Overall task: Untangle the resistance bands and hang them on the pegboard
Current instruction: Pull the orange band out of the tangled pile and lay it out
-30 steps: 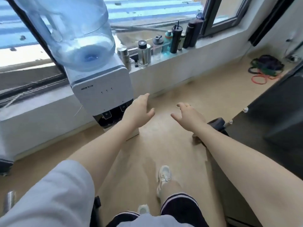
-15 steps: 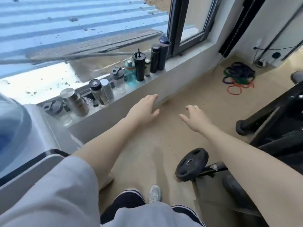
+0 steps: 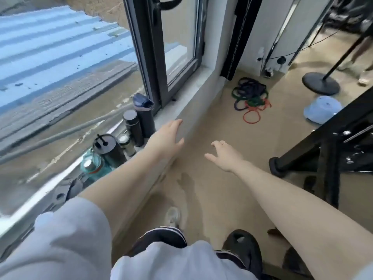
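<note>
Though grips empty, bands far ahead.

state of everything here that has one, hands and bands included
left hand: open, empty
right hand: open, fingers spread, empty
resistance bands: tangled heap on the floor, untouched
window: closed
tall black bottle: upright on the sill, capped
blue hat: lying on the floor

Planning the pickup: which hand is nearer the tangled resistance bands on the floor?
Neither clearly. The right hand is more in line with the resistance bands; the left hand sits off toward the windowsill. Both are open and well short.
</note>
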{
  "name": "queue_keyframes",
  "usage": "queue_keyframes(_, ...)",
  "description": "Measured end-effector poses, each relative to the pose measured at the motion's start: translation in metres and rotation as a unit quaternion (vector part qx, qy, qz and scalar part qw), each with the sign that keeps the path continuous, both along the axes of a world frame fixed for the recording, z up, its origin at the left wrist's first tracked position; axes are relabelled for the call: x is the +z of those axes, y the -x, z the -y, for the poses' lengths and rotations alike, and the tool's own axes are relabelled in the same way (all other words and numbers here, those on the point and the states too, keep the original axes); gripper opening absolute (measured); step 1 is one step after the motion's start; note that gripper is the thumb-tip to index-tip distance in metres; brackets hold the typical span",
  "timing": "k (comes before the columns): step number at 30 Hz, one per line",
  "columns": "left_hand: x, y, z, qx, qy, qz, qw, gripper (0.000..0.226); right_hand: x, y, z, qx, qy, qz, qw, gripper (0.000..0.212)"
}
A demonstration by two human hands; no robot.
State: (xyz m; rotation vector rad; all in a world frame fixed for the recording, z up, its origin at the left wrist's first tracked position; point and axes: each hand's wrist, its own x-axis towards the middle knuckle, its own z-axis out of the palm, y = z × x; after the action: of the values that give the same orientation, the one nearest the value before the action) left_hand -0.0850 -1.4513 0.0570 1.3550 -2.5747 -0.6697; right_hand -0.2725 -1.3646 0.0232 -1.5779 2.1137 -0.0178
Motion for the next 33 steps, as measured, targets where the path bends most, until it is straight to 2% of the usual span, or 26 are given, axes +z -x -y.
queue_keyframes(6, 0.021, 0.109, 0.135, -0.107, -0.009, 0.022, 0.994, 0.059, 0.022, 0.093, 0.106, -0.138, 0.044, 0.049, 0.988, 0.055)
queue_keyframes(13, 0.008, 0.279, 0.219, -0.223, -0.004, 0.023, 0.974, 0.062, 0.014, 0.239, 0.159, -0.243, 0.049, 0.034, 0.968, 0.056)
queue_keyframes(17, 0.0, 0.39, 0.258, -0.245, -0.015, 0.022, 0.969, 0.061, 0.007, 0.351, 0.194, -0.295, 0.043, 0.024, 0.954, 0.057)
queue_keyframes(21, 0.012, 0.5, 0.306, -0.261, -0.017, 0.039, 0.964, 0.06, 0.019, 0.459, 0.228, -0.348, 0.045, 0.075, 0.933, 0.062)
queue_keyframes(27, 0.008, 0.629, 0.371, -0.251, -0.028, 0.018, 0.967, 0.059, 0.006, 0.567, 0.297, -0.336, 0.022, 0.102, 0.936, 0.058)
queue_keyframes(33, -0.016, 0.759, 0.448, -0.245, -0.057, 0.005, 0.968, 0.058, -0.008, 0.691, 0.373, -0.31, 0.01, 0.081, 0.947, 0.06)
